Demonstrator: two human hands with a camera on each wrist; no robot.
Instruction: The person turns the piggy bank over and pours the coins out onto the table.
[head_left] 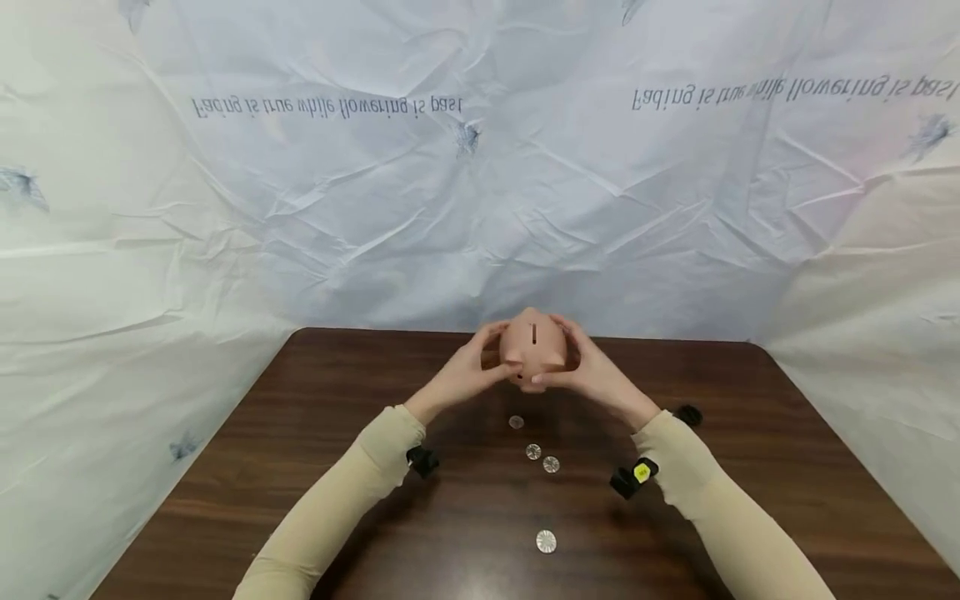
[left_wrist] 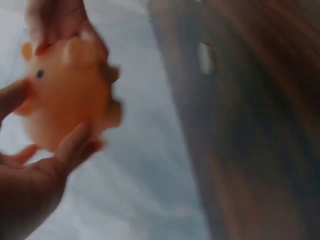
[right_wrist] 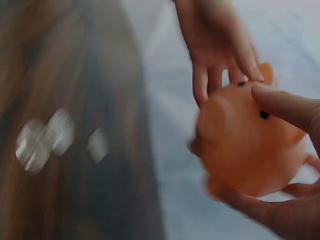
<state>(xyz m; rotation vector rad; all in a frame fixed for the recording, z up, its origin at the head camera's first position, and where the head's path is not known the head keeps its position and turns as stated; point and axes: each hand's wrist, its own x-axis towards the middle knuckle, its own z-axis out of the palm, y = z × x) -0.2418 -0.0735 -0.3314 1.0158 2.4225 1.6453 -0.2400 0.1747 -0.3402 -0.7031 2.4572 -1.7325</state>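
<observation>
An orange-pink piggy bank [head_left: 547, 352] is held between both hands above the far part of the table, its coin slot facing up. My left hand [head_left: 463, 372] grips it from the left and my right hand [head_left: 598, 377] from the right, thumbs on the near side by the face. The left wrist view shows the piggy bank [left_wrist: 70, 102] blurred, with fingers of the left hand [left_wrist: 37, 182] curled about its body. Seen from the right wrist, the pig's dark eye shows beside the right thumb. Several silvery coins [head_left: 546, 542] lie on the table nearer me.
The dark brown wooden table [head_left: 375, 533] ends in a far edge just beyond the hands. White printed cloth [head_left: 480, 208] hangs behind it and at both sides. A small black object [head_left: 687, 414] is beside the right wrist.
</observation>
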